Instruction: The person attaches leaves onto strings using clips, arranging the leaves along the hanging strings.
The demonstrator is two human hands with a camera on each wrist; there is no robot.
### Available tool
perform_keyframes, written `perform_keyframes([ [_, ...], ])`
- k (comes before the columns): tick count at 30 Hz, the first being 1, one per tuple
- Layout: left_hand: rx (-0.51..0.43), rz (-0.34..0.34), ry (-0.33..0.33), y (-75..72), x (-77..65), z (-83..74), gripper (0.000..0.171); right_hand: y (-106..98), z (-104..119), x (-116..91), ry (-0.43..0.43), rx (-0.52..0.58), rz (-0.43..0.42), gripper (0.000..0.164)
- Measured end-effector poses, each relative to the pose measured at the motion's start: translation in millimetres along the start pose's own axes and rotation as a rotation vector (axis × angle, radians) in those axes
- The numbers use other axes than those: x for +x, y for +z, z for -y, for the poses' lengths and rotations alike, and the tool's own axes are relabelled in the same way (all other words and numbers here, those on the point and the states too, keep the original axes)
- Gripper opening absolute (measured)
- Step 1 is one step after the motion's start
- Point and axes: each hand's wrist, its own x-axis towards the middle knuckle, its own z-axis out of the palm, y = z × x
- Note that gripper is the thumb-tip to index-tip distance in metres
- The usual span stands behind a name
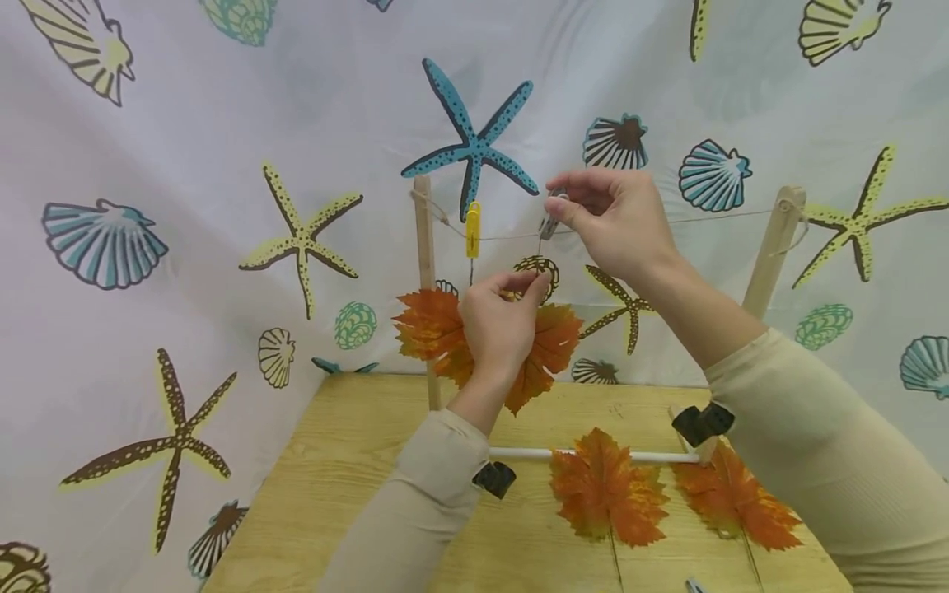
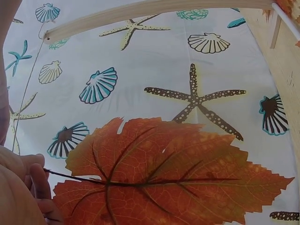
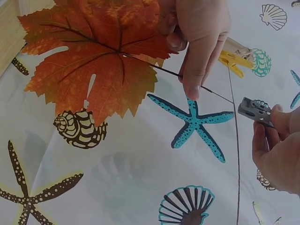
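Observation:
My left hand (image 1: 500,325) pinches the thin dark stem of an orange-red maple leaf (image 2: 154,173) between thumb and fingers. The stem's tip meets the string (image 3: 237,164) in the right wrist view. My right hand (image 1: 623,218) holds a grey clothespin (image 3: 255,111) by its back end, its front end close beside the string. A yellow clothespin (image 1: 473,231) sits on the string to the left, with a stem below it. Another orange leaf (image 1: 426,321) hangs there, partly hidden behind my left hand.
The string runs between a left wooden post (image 1: 423,239) and a right wooden post (image 1: 774,247). Two more leaves, one central (image 1: 608,490) and one at right (image 1: 734,498), lie on the wooden table (image 1: 296,511) near a white rod (image 1: 519,453). A patterned curtain (image 1: 222,107) hangs behind.

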Motion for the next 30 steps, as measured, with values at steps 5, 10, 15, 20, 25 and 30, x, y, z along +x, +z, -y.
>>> perform_keyframes([
  [5,0.022,-0.007,0.030,0.4,4.1,-2.8,0.022,-1,0,3,0.011,-0.019,0.001,0.020],
  [10,0.038,-0.008,0.027,1.1,5.1,-1.0,0.023,1,-1,5,0.031,-0.049,0.031,0.020],
  [15,0.038,-0.005,0.029,-0.6,5.3,1.5,0.024,8,-3,7,0.046,-0.088,0.089,0.020],
  [20,0.032,-0.006,0.033,-1.5,5.1,1.7,0.022,11,-4,5,0.074,-0.093,0.126,0.023],
  [25,0.031,-0.012,0.041,-0.4,6.0,1.6,0.021,10,-4,6,0.076,-0.102,0.143,0.026],
  [30,0.051,-0.025,0.052,-2.3,7.4,1.5,0.021,10,-1,9,0.073,-0.146,0.176,0.034],
])
